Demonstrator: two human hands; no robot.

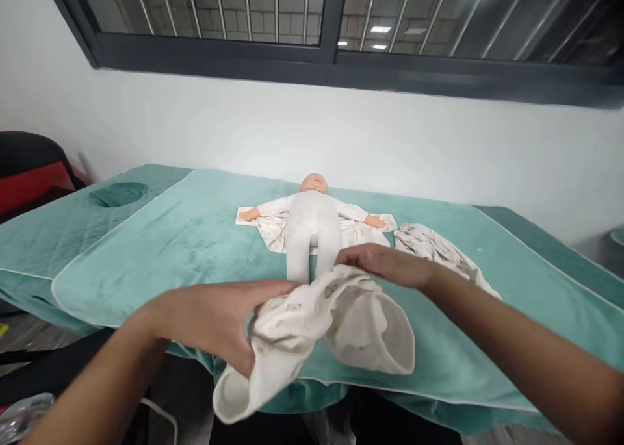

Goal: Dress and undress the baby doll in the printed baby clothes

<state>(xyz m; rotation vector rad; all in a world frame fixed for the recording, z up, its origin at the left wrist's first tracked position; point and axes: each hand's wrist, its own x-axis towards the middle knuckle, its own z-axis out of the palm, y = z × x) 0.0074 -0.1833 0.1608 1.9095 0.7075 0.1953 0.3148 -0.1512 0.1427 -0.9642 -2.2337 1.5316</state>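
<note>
A baby doll in a white body suit lies on its back, head towards the wall, arms spread on an opened patterned baby top. In front of its legs hang white printed baby pants, their two wide leg openings towards me. My left hand is closed round the pants' left side, thumb apart from the fingers. With bent fingers, my right hand grips the upper right edge beside the doll's leg. The doll's feet are hidden behind the cloth and my hands.
A green plush cover lies over the bed, which has a round face hole at left. Crumpled printed cloth rests right of the doll. A red and black chair stands at left. Behind are a white wall and a barred window.
</note>
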